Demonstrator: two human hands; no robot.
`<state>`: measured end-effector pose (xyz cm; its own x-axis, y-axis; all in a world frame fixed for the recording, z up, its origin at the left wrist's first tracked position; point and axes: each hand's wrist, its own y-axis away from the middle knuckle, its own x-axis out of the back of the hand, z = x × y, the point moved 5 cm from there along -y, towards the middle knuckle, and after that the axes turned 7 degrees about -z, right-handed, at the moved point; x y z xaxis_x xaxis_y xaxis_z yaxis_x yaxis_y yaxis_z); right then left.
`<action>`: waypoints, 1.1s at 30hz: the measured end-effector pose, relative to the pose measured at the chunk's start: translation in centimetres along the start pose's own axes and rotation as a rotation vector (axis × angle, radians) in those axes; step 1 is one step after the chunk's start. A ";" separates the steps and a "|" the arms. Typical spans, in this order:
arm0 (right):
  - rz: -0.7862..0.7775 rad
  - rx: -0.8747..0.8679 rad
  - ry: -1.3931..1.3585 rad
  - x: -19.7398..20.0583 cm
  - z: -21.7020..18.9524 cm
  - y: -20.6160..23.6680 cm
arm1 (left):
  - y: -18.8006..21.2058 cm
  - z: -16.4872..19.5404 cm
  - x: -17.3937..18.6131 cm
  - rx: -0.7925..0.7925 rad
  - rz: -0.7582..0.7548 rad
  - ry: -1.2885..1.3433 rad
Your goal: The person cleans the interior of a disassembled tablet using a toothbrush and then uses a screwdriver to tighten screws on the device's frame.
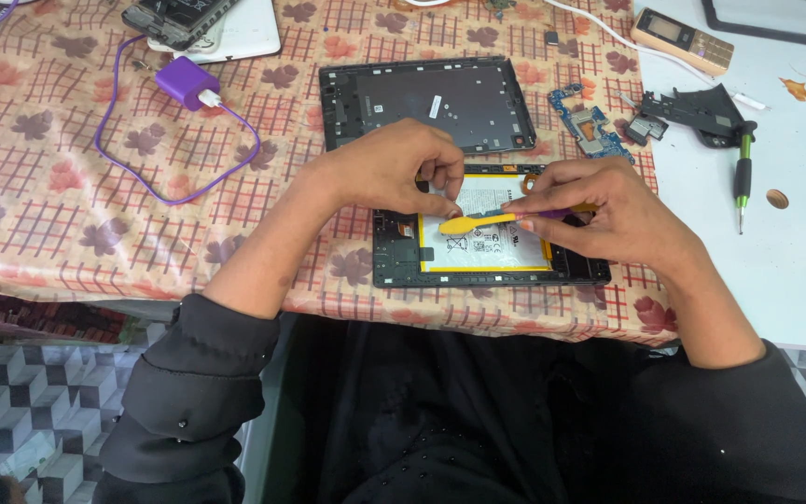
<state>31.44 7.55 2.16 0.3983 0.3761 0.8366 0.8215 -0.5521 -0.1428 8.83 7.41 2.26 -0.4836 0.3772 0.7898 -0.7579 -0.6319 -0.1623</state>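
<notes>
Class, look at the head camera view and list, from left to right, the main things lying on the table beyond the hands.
Purple charger → tablet back cover → blue circuit board → black plastic part → green-and-black screwdriver → small brown disc.

The tabletop point(67, 224) (under a leaf-patterned cloth) carries an opened tablet point(492, 252) at its near edge, its back cover point(422, 98) behind, a purple charger point(187, 82) farther left.

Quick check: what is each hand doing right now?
Left hand: fingertips pinched at the top edge of the opened tablet's battery; what it pinches cannot be told.
Right hand: closed on a yellow pry tool.
</notes>
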 end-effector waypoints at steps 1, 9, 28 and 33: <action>-0.008 0.004 0.006 0.0 0.0 0.0 | 0.0 0.0 0.0 0.015 0.000 -0.009; 0.006 0.039 0.010 0.2 0.1 0.3 | -0.2 -0.1 -0.1 0.045 0.011 -0.028; 0.025 0.016 0.004 0.5 -0.6 0.3 | -0.2 -0.6 -0.3 0.004 -0.019 -0.016; 0.025 -0.009 -0.009 0.5 -0.5 0.1 | 0.3 -0.6 -0.2 -0.021 -0.148 -0.008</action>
<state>31.52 7.29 2.78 0.4220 0.3688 0.8282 0.8076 -0.5680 -0.1586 8.46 7.54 1.72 -0.3624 0.4600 0.8106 -0.8296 -0.5556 -0.0556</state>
